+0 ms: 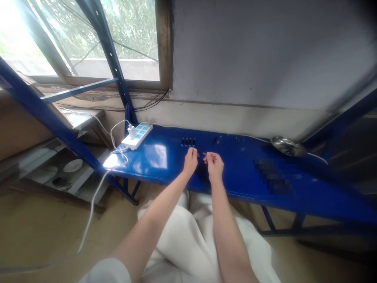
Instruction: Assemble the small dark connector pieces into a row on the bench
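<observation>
Over the blue shelf (176, 169), my left hand (191, 159) pinches one end of a small dark slim piece (202, 153). My right hand (215, 163) has its fingertips closed on the other end, which looks lighter. The piece is too small and blurred to tell its kind. Just beyond my left hand stands a row of several small black pieces with pale lower ends (188, 142). Farther right lie a few small dark and clear bits (218, 139) and some tiny pale bits (236, 137).
A white power strip (138, 135) with a plug and cables sits at the shelf's left end. To the right are a shiny metal bowl-like object (287, 146) and a dark pixelated item (272, 175). Blue uprights (110, 51) frame both sides; a wall (265, 59) stands behind.
</observation>
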The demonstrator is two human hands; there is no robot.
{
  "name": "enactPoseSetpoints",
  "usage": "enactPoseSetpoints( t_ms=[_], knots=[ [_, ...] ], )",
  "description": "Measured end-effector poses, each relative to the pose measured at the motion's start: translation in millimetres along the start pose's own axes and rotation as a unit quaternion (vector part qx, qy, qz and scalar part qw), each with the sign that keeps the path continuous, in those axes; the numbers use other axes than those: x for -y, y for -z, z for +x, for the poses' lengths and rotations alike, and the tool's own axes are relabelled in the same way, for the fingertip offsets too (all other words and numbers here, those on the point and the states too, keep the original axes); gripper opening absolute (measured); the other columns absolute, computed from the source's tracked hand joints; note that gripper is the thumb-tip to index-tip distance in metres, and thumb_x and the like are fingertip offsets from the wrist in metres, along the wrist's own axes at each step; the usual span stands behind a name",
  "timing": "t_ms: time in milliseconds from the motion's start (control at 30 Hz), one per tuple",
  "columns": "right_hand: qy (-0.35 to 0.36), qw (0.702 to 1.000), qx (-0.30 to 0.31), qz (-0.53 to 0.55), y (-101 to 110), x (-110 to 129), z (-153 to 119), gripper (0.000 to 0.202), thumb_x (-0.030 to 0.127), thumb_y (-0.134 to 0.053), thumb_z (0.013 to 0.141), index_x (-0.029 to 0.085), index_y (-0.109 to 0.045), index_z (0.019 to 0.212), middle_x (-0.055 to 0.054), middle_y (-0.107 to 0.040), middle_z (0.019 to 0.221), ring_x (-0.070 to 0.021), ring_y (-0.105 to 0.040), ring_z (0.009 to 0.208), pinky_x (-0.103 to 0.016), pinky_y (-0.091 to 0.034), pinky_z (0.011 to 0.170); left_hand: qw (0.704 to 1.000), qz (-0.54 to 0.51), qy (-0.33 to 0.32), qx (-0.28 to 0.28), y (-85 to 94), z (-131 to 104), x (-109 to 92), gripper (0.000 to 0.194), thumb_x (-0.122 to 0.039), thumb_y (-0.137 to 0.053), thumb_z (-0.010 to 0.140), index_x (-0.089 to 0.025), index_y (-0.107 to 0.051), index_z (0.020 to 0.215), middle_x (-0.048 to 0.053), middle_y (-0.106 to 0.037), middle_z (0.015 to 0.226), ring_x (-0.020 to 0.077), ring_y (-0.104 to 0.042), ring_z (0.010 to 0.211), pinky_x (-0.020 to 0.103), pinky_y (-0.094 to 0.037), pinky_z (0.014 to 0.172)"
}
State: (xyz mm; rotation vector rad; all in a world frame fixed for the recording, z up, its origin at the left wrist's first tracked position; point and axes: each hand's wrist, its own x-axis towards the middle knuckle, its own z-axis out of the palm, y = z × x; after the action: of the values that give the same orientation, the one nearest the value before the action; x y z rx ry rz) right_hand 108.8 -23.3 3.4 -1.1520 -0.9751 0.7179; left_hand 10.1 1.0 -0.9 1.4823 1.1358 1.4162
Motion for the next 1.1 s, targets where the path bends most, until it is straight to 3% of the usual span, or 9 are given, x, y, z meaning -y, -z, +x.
enactPoseSetpoints(
  t_ms=[200,333,500,933,1100],
  knots=[
    [0.012,0.999,-0.027,-0.033,7.8,2.0,-2.4,0.032,0.045,-0.055,0.076,0.016,-0.055,0.090,-0.003,-0.062,0.071,-0.0126,-0.058,0.063,-0.029,-0.049,0.066,0.992,-0.076,0.062,-0.073,0.4,4.5,1.7,0.030,-0.046,-0.032,0.088,-0.019,-0.043,0.080,-0.004,-0.049,0.067,0.0036,-0.042,0.041,0.017,-0.035,0.042],
    [0.039,0.997,-0.042,-0.042,6.9,3.9,-3.6,0.033,0.045,-0.051,0.079,0.016,-0.053,0.095,-0.008,-0.066,0.085,-0.0158,-0.062,0.077,-0.034,-0.048,0.078,0.998,-0.039,0.042,-0.027,0.9,3.9,1.2,0.031,-0.047,-0.043,0.084,-0.017,-0.049,0.079,-0.004,-0.050,0.062,0.0044,-0.044,0.044,0.017,-0.036,0.044],
    [0.039,0.994,-0.018,-0.099,2.4,8.2,-6.4,0.034,0.047,-0.048,0.080,0.017,-0.055,0.094,-0.011,-0.066,0.096,-0.0195,-0.062,0.090,-0.036,-0.046,0.083,0.999,-0.004,0.019,0.026,1.8,2.4,0.0,0.031,-0.045,-0.047,0.081,-0.015,-0.055,0.077,-0.003,-0.051,0.057,0.0054,-0.044,0.044,0.018,-0.037,0.045],
    [0.029,0.981,0.083,-0.172,3.0,-4.1,-4.2,0.029,0.038,-0.049,0.079,0.016,-0.061,0.095,-0.010,-0.065,0.094,-0.0206,-0.061,0.084,-0.036,-0.047,0.078,0.999,-0.015,0.020,0.031,3.0,3.3,0.7,0.024,-0.037,-0.046,0.083,-0.016,-0.059,0.084,-0.003,-0.050,0.056,0.0056,-0.043,0.041,0.019,-0.037,0.044],
    [0.071,0.967,0.093,-0.225,5.0,-1.9,-3.3,0.028,0.039,-0.049,0.078,0.016,-0.063,0.086,-0.011,-0.062,0.092,-0.0207,-0.058,0.080,-0.037,-0.047,0.076,1.000,-0.002,0.002,0.014,3.8,2.7,-1.0,0.028,-0.038,-0.047,0.083,-0.016,-0.064,0.086,0.003,-0.063,0.075,0.0104,-0.056,0.062,0.023,-0.045,0.062]
  ],
)
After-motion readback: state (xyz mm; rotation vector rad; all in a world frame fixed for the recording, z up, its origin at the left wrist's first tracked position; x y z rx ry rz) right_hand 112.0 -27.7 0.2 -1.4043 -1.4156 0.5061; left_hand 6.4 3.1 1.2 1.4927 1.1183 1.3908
